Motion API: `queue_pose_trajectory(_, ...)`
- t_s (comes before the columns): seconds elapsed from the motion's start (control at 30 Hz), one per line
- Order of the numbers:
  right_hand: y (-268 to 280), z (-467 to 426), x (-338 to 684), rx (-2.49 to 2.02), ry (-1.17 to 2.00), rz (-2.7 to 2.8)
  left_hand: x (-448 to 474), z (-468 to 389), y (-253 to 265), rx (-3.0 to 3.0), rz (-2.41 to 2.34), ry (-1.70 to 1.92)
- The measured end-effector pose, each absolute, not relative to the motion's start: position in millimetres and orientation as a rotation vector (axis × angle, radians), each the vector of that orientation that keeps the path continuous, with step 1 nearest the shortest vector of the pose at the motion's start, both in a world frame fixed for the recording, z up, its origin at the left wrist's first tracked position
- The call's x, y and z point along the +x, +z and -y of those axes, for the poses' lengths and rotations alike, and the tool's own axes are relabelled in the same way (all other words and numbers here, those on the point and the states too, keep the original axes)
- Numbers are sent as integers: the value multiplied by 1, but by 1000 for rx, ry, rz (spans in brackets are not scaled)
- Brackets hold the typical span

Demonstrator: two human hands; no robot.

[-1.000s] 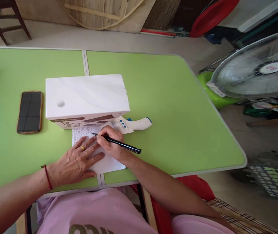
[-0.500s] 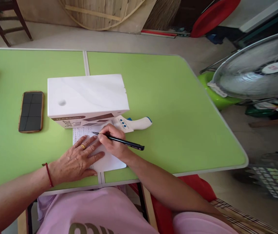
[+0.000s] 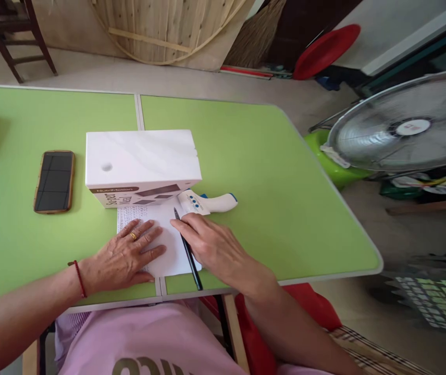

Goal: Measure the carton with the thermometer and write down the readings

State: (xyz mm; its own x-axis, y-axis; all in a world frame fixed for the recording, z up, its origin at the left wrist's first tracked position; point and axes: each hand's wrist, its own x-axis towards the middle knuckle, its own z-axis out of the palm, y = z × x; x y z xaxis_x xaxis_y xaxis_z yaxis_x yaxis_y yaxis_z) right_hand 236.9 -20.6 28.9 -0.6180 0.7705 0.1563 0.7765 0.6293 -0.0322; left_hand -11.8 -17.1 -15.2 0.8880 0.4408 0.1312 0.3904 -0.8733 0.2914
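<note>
A slim black pen [image 3: 189,254] slants across a white, partly written-on paper sheet [image 3: 171,252], its rear end beyond the sheet's near edge; it looks light, stiff and smooth, best taken by the barrel near the tip. The right hand [image 3: 219,247] has fingers across it there, though whether they pinch I cannot tell. The left hand [image 3: 123,258] spreads flat on the sheet. Beyond stands a white cardboard box [image 3: 140,156], contents hidden
</note>
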Motion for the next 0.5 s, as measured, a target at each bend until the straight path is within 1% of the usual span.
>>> queue_pose_trajectory(0.1, 20, 25, 239, -1314, -153, 2645, -12, 16, -9, 2796, -621, 462)
queue_pose_trajectory(0.17, 16, 31, 237, -1304, -113, 2580, -15, 12, -2, 2732, -668, 791)
queue_pose_trajectory(0.27, 12, 44, 230, -1237, 85, 2512, -26, 1, 8, 2517, -873, 1451)
queue_pose_trajectory(0.37, 5, 55, 223, -1227, 200, 2495, -38, -17, 9, 2299, -1313, 1806)
queue_pose_trajectory(0.4, 2, 57, 223, -1241, 200, 2490, -42, -24, 7, 2182, -1393, 1845)
queue_pose_trajectory(0.5, -7, 56, 225, -1311, 139, 2444, -50, -41, -1, 2005, -1400, 1389)
